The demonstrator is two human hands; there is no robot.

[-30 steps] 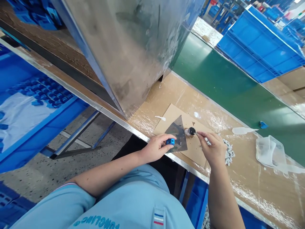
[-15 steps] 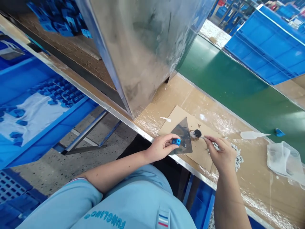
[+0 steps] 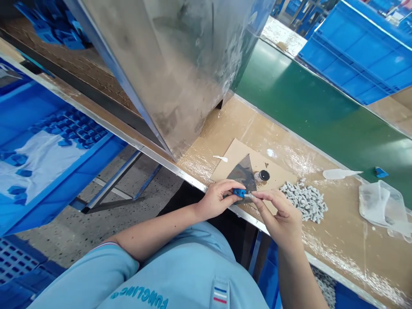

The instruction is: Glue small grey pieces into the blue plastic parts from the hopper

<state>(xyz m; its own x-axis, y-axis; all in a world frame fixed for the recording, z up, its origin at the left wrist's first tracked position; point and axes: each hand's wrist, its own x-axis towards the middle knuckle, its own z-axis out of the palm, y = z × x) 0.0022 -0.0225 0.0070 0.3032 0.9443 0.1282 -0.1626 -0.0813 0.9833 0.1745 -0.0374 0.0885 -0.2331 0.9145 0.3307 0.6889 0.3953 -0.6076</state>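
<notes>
Blue part [image 3: 239, 192] sits clamped in your left hand [image 3: 214, 201], over the near end of the dark foil [image 3: 242, 171] on the cardboard sheet [image 3: 236, 155]. Your thumb and fingers close around it, leaving its right end exposed. Your right hand [image 3: 281, 219] is just right of that end, with thumb and forefinger pinched together on a thin pale pin [image 3: 248, 195]. The pin's tip meets the exposed end, though the exact contact is too small to tell.

Keep both hands close together, as they are now, so that they steady each other. Hold the part firmly and keep the pin short in your pinch, so its tip cannot wander. Keep the part's exposed end clear of the foil.

On the cardboard, a black-capped jar [image 3: 264, 175] stands right of the foil, and a small white spatula [image 3: 220, 159] lies at the far side. Just right of the cardboard is a heap of grey pieces [image 3: 304, 201]. Farther right of it lie a longer white spatula [image 3: 341, 174] and a clear plastic bag [image 3: 378, 210], while a green belt [image 3: 305, 103] runs beyond it.
</notes>
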